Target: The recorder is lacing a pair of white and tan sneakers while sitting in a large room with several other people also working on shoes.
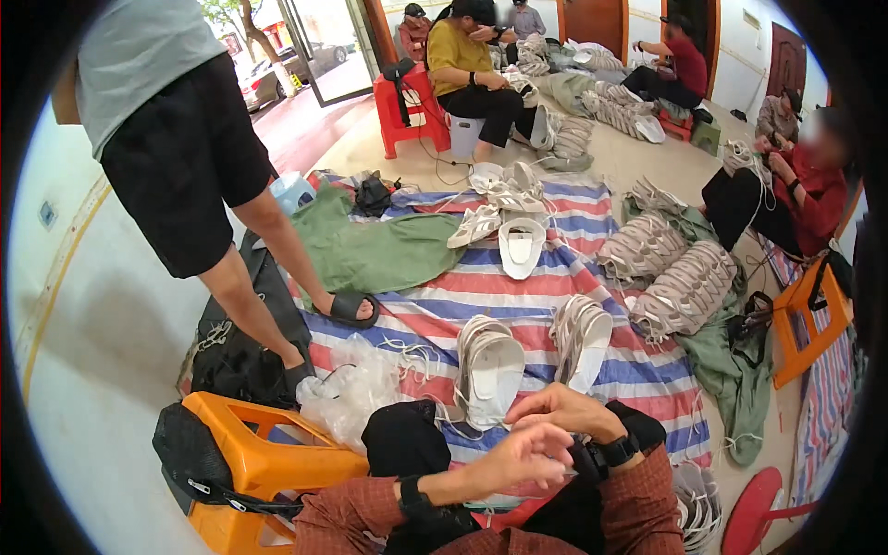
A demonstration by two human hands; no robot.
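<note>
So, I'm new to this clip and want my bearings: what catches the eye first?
The red, white and blue striped sheet spread across the floor, strewn with pale sandals. At the bottom edge the left hand and right hand meet over the lap. On the left a person's bare leg stands beside an orange stool.

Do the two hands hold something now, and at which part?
It cannot be told. The left hand and right hand meet over the lap, fingers curled, near white shoes; anything held is hidden.
</note>
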